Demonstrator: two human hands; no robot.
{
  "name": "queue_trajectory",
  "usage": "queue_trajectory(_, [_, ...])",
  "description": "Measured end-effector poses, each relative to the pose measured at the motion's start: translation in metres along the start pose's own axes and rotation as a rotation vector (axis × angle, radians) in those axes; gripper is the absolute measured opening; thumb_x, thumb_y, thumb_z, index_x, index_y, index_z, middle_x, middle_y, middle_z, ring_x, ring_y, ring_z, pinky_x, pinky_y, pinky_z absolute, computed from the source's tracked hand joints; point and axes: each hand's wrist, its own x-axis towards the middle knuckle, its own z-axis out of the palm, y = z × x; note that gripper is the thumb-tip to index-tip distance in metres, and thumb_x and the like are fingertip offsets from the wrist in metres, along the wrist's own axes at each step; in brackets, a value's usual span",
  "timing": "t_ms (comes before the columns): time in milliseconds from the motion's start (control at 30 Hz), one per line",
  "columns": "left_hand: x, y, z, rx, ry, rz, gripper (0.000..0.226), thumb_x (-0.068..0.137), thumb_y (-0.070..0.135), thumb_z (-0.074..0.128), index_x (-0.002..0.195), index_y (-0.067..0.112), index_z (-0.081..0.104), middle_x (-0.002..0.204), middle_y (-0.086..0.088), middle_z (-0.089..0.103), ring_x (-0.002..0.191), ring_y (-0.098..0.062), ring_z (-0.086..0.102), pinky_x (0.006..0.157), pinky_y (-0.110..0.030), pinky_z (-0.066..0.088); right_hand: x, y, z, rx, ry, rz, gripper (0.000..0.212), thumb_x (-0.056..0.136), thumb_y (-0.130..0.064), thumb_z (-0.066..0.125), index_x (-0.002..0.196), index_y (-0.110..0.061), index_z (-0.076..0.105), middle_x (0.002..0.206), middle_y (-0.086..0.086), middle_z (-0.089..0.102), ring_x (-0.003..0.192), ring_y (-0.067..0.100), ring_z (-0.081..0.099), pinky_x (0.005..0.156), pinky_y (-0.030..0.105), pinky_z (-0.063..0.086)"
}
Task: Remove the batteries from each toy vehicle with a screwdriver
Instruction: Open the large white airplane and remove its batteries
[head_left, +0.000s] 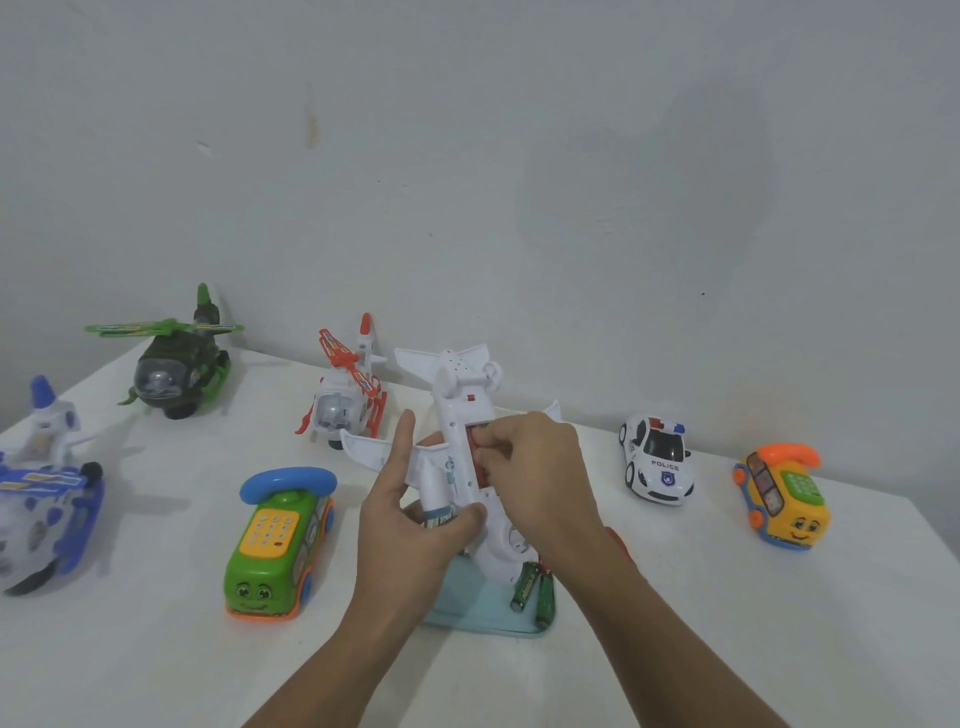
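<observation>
Left hand (410, 525) grips the upturned white plane (457, 395) over the blue tray (467, 603), right hand (535, 467) curls into its open battery bay (474, 439) — hold on a cell not discernible — so you keep it steady and pry one end up first.

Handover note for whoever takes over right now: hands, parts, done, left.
Left hand grips the white plane, belly up, above the blue tray.
Right hand: fingers curled into the plane's open battery bay; a pinch on a battery cannot be confirmed.
Done: bay cover off; two green batteries lie on the tray.
Left: the plane's bay, then green helicopter, red helicopter, blue helicopter, green phone bus, police car, orange phone bus.
Screwdriver not clearly in view.
</observation>
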Motion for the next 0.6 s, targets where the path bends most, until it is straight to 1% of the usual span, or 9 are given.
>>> queue_trajectory(67, [0.003,-0.001,-0.001,-0.011,0.009,-0.003,0.100,0.072,-0.018,0.074,0.146,0.039,0.038,0.101,0.041,0.066,0.086,0.002,0.071,0.065,-0.016,0.056,0.001,-0.002,-0.002,-0.058,-0.035,-0.017,0.026,0.090,-0.003,0.052,0.092,-0.012,0.076,0.085,0.005,0.073,0.080,0.023,0.068,0.070,0.033,0.055])
queue_trajectory(133, [0.005,-0.003,-0.002,-0.049,0.023,-0.011,0.102,0.072,-0.018,0.074,0.147,0.041,0.038,0.120,0.023,0.068,0.089,-0.008,0.074,0.069,-0.022,0.059,0.005,-0.005,-0.005,-0.102,-0.056,-0.033,0.023,0.089,-0.003,0.051,0.090,-0.007,0.074,0.084,0.008,0.072,0.077,0.027,0.067,0.070,0.035,0.055])
queue_trajectory(167, [0.007,-0.003,-0.003,-0.073,0.029,-0.019,0.103,0.072,-0.017,0.074,0.148,0.042,0.038,0.127,0.013,0.066,0.090,-0.014,0.074,0.070,-0.026,0.060,0.006,-0.007,-0.008,-0.103,-0.061,-0.042,0.022,0.089,-0.004,0.052,0.090,-0.006,0.074,0.083,0.007,0.072,0.073,0.025,0.065,0.070,0.033,0.054])
queue_trajectory(200, [0.008,-0.003,-0.003,-0.093,0.036,-0.028,0.103,0.073,-0.017,0.073,0.148,0.042,0.037,0.128,0.007,0.067,0.089,-0.017,0.075,0.071,-0.029,0.061,0.008,-0.009,-0.012,-0.087,-0.061,-0.043,0.020,0.090,-0.005,0.054,0.091,-0.007,0.074,0.082,0.005,0.071,0.070,0.021,0.065,0.070,0.030,0.054])
queue_trajectory(233, [0.009,-0.003,-0.003,-0.108,0.044,-0.037,0.103,0.073,-0.017,0.073,0.148,0.043,0.037,0.124,0.004,0.069,0.086,-0.018,0.075,0.070,-0.030,0.061,0.011,-0.011,-0.017,-0.049,-0.056,-0.033,0.018,0.091,-0.006,0.057,0.094,-0.009,0.074,0.084,0.004,0.071,0.072,0.017,0.066,0.071,0.027,0.055])
queue_trajectory(300, [0.012,-0.003,-0.005,-0.129,0.068,-0.061,0.102,0.074,-0.016,0.073,0.148,0.044,0.037,0.113,0.002,0.074,0.080,-0.016,0.074,0.068,-0.027,0.060,0.020,-0.011,-0.028,0.078,-0.053,0.018,0.016,0.091,-0.008,0.062,0.100,-0.012,0.073,0.087,0.002,0.073,0.078,0.015,0.070,0.078,0.025,0.057])
queue_trajectory(400, [0.017,-0.003,-0.013,-0.138,0.108,-0.066,0.100,0.074,-0.016,0.073,0.146,0.045,0.038,0.110,0.009,0.075,0.084,-0.012,0.074,0.071,-0.028,0.060,0.040,-0.002,-0.041,0.312,-0.071,0.087,0.012,0.089,-0.004,0.066,0.098,-0.006,0.072,0.083,0.010,0.074,0.078,0.020,0.073,0.077,0.028,0.060])
queue_trajectory(500, [0.023,-0.001,-0.023,-0.172,0.158,-0.082,0.100,0.075,-0.016,0.072,0.147,0.043,0.037,0.123,0.011,0.069,0.098,-0.014,0.072,0.086,-0.044,0.059,0.061,0.011,-0.048,0.469,-0.066,0.093,0.010,0.088,0.001,0.065,0.097,0.002,0.070,0.086,0.018,0.071,0.076,0.023,0.070,0.074,0.029,0.061])
queue_trajectory(600, [0.028,0.002,-0.031,-0.220,0.199,-0.088,0.100,0.076,-0.018,0.070,0.150,0.038,0.035,0.132,0.002,0.064,0.106,-0.022,0.069,0.094,-0.053,0.054,0.083,0.028,-0.041,0.494,-0.062,0.137,0.007,0.089,0.004,0.062,0.091,0.000,0.068,0.082,0.016,0.067,0.069,0.020,0.066,0.066,0.025,0.060])
